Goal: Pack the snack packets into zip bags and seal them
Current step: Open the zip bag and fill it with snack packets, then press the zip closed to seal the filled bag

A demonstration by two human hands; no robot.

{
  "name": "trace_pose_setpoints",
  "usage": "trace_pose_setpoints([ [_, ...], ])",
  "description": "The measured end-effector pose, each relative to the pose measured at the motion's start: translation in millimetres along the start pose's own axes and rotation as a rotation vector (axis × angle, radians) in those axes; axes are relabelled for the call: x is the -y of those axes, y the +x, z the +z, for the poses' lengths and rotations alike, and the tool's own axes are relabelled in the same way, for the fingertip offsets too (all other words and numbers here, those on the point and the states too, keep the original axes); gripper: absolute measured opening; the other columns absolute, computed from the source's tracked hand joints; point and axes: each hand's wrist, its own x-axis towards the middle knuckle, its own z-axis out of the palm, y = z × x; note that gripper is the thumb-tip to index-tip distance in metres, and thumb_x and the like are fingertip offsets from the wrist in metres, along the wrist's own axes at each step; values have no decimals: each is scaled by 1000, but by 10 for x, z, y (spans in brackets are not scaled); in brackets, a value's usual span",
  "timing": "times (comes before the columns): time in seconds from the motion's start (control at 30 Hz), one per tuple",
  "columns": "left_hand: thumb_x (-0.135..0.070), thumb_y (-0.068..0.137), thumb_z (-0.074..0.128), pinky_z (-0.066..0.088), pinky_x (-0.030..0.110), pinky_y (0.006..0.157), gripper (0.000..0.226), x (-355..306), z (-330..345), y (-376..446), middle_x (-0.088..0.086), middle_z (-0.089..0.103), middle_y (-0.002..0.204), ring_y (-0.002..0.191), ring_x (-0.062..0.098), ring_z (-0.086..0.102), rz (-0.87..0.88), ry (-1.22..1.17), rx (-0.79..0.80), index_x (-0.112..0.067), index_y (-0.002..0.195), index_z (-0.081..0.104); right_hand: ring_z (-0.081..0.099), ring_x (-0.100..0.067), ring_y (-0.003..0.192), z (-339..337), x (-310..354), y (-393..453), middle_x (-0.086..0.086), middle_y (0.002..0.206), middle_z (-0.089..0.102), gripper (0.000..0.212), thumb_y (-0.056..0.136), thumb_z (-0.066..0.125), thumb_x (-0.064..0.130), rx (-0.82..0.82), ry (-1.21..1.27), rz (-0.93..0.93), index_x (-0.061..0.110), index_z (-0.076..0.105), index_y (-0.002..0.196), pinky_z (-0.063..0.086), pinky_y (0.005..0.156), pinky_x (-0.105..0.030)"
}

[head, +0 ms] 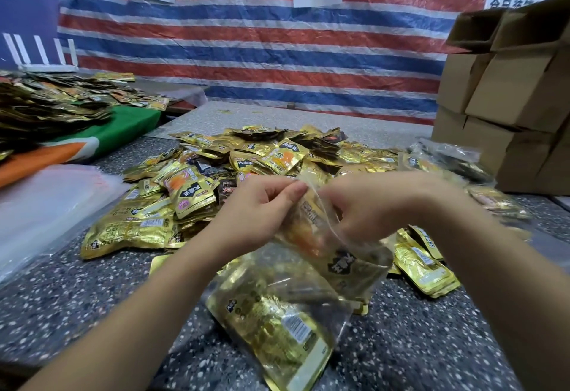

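The job looks to be in its early part: 1 zip bag (324, 236) is in hand, already loaded with gold snack packets, and its mouth is being worked at the top edge. The left hand (259, 208) pinches that edge between thumb and curled fingers; the right hand (379, 202) has its fingers curled tight on the same edge just beside them, though the blur hides exactly how its fingertips meet the plastic. Whether the zip is closed yet cannot be told.

Below the fingers, toward the person, a 2nd clear bag (274, 326) lies flat on the speckled table (77, 307), packed full of gold packets; it appears finished, but its seal is not readable.

Beyond the fingers sits a large loose heap of packets (246, 159), so most of the packing is judged still to come. A small stack of packets (422, 261) lies right of the held bag. Far left of the fingers is a pile of empty clear bags (46, 205), and a further filled clear bag (453, 159) lies beyond the right hand, near the cardboard boxes (509, 97)
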Motion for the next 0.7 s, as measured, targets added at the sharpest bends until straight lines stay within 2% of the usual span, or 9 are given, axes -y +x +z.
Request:
trace_pose_setpoints([
  [0.1, -29, 101, 52, 52, 44, 61, 39, -13, -67, -4, 25, 64, 72, 61, 28, 61, -28, -41, -45, 0, 81, 70, 62, -12, 72, -5, -50, -32, 5, 81, 68, 25, 88, 68, 48, -165, 52, 20, 23, 65, 85, 56, 64, -33],
  [0.17, -31, 101, 51, 56, 56, 69, 41, -29, -108, -8, 31, 66, 82, 71, 41, 66, -68, -76, -82, 1, 85, 72, 61, -7, 66, -14, -92, -99, 9, 75, 67, 29, 89, 63, 52, -280, 129, 20, 24, 65, 81, 47, 54, -23],
  [0.23, -30, 101, 51, 55, 47, 66, 40, -69, -133, 2, 23, 70, 78, 69, 29, 67, -65, -86, -149, -6, 82, 75, 65, -4, 69, -50, -107, -187, 12, 74, 70, 42, 87, 48, 61, -356, 238, -9, 25, 68, 84, 52, 62, -21],
  [0.27, -29, 101, 51, 52, 36, 63, 39, -103, -146, 8, 15, 71, 73, 66, 21, 66, -46, -97, -178, -10, 78, 76, 65, -4, 69, -80, -103, -240, 13, 75, 71, 54, 81, 39, 69, -382, 301, -29, 24, 69, 84, 55, 68, -25],
  [0.33, -27, 102, 50, 52, 26, 55, 41, -205, -177, 25, 6, 72, 68, 61, 14, 68, -29, -175, -205, -14, 73, 75, 66, -5, 71, -160, -95, -353, 13, 78, 71, 67, 81, 31, 80, -434, 364, -88, 25, 69, 83, 56, 71, -32],
  [0.4, -28, 103, 48, 53, 27, 48, 43, -310, -213, 48, 9, 73, 72, 59, 18, 70, -19, -285, -210, -12, 72, 72, 67, -7, 73, -243, -98, -445, 11, 79, 71, 58, 83, 44, 79, -502, 312, -168, 28, 70, 84, 55, 68, -32],
  [0.47, -29, 103, 46, 54, 26, 48, 43, -397, -250, 59, 9, 74, 75, 59, 21, 71, -3, -358, -196, -14, 71, 72, 67, -6, 75, -297, -100, -503, 11, 79, 71, 38, 82, 57, 64, -576, 267, -223, 28, 68, 85, 55, 68, -30],
  [0.57, -26, 104, 44, 58, 28, 55, 42, -429, -278, 63, 6, 74, 80, 64, 22, 72, -13, -403, -156, -16, 73, 70, 68, -6, 71, -297, -112, -464, 10, 75, 71, 13, 87, 65, 37, -660, 312, -249, 25, 68, 84, 55, 65, -24],
  [0.7, -23, 105, 42, 58, 29, 56, 35, -341, -206, 89, 1, 74, 80, 62, 21, 72, -67, -362, -145, -12, 83, 68, 59, -6, 66, -192, -183, -327, 4, 79, 64, 7, 89, 71, 26, -711, 322, -148, 22, 65, 89, 50, 60, -28],
])
